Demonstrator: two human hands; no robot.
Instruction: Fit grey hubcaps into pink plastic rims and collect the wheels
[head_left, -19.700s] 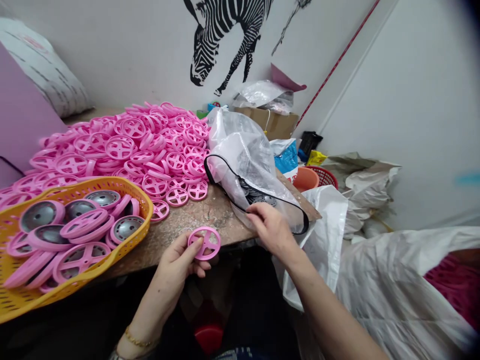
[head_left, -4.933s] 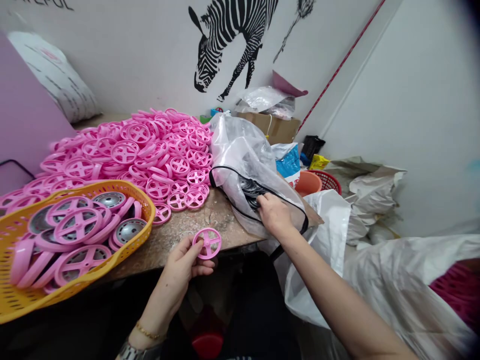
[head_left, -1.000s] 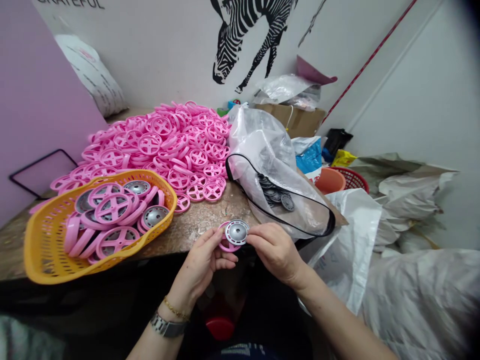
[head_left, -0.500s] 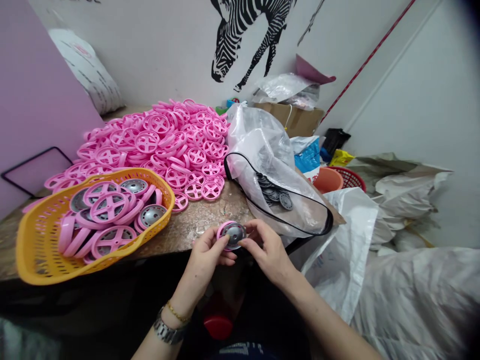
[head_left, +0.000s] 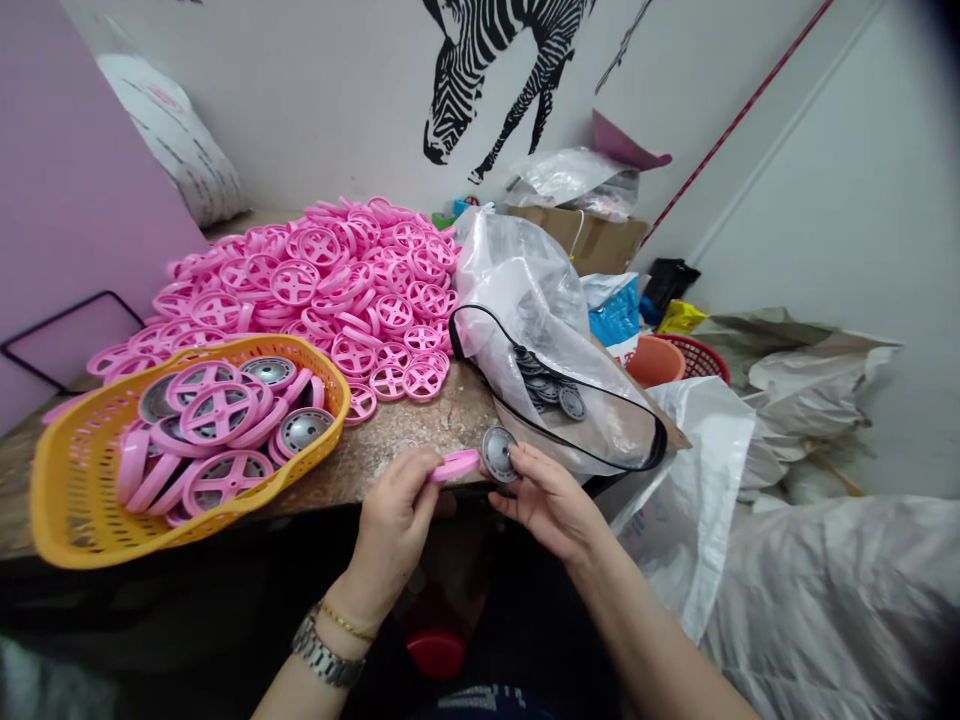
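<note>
Between thumb and fingers, my left hand (head_left: 396, 518) pinches a pink plastic wheel ring (head_left: 454, 465), seen nearly edge-on. My right hand (head_left: 551, 500) grips a grey disc (head_left: 497, 454), a hubcap-like piece with small slots round its rim, tilted with its face towards me. The two pieces are close together but apart, just over the table's front edge. To the left, a yellow basket (head_left: 75, 490) holds pink rings, some with grey discs in them. A clear plastic bag (head_left: 517, 270) with a black-edged mouth lies behind my right hand, with grey discs (head_left: 547, 385) inside.
A large heap of pink rings (head_left: 315, 280) covers the back of the worn table (head_left: 420, 425). A cardboard box (head_left: 600, 240) stands behind the bag. White sacks (head_left: 840, 590) crowd the right side, near a red basket (head_left: 705, 360). Something red (head_left: 435, 650) is below the table.
The grey disc was against the pink ring between both hands. Now they are separated: the ring is turned edge-on in my left hand, and the disc has moved right in my right hand.
</note>
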